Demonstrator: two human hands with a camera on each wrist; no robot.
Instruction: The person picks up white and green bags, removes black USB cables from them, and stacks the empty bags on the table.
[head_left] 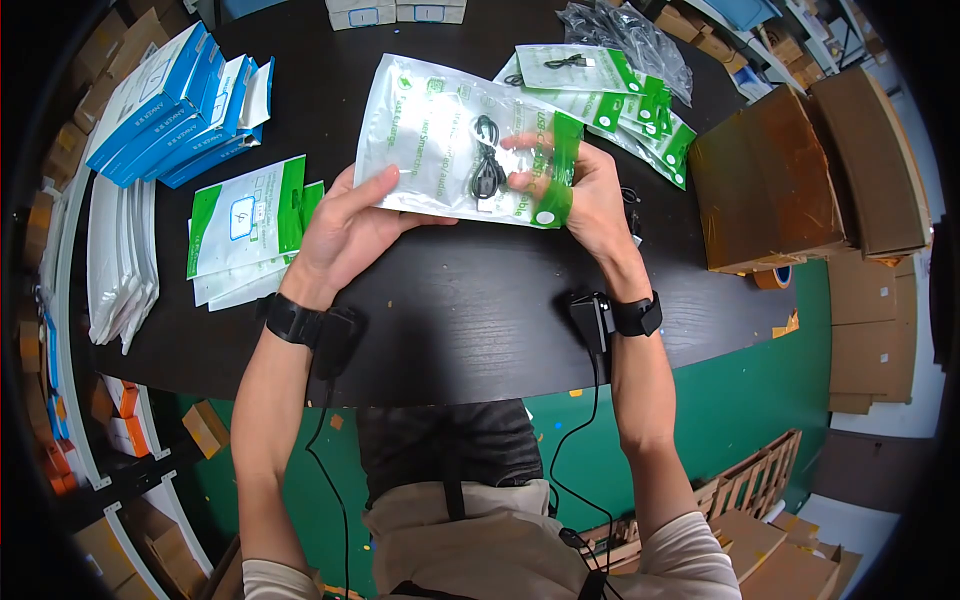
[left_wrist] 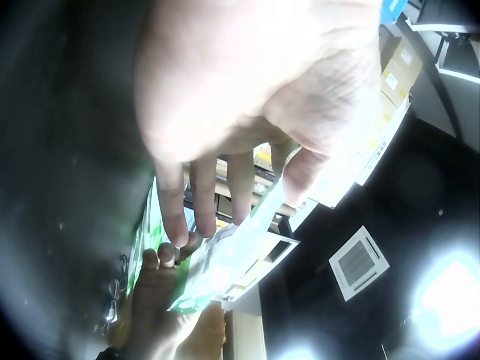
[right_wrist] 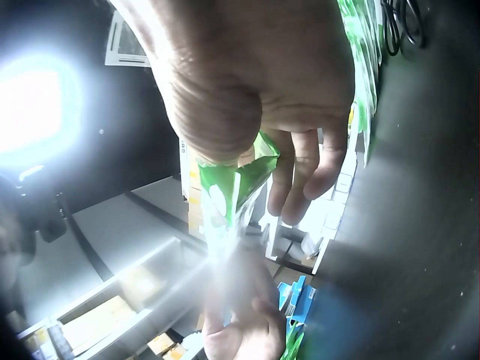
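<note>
A white and green plastic pouch (head_left: 425, 150) with printed text is held up over the dark table in the head view. A coiled black cable (head_left: 487, 172) shows through its clear front. My left hand (head_left: 345, 235) pinches the lower left corner, thumb on the front and fingers behind. My right hand (head_left: 597, 200) grips the green end at the right, its fingertips showing through the plastic. In the right wrist view the pouch's green end (right_wrist: 232, 184) sits between thumb and fingers. The left wrist view has the pouch (left_wrist: 240, 240) edge-on below my thumb.
Similar pouches lie in a pile (head_left: 655, 125) at the back right and a stack (head_left: 225, 225) at the left. Blue boxes (head_left: 180, 105) and white envelopes (head_left: 120, 260) stand at far left. A cardboard box (head_left: 765, 185) fills the right edge. Crumpled clear plastic (head_left: 630, 45) lies at the back.
</note>
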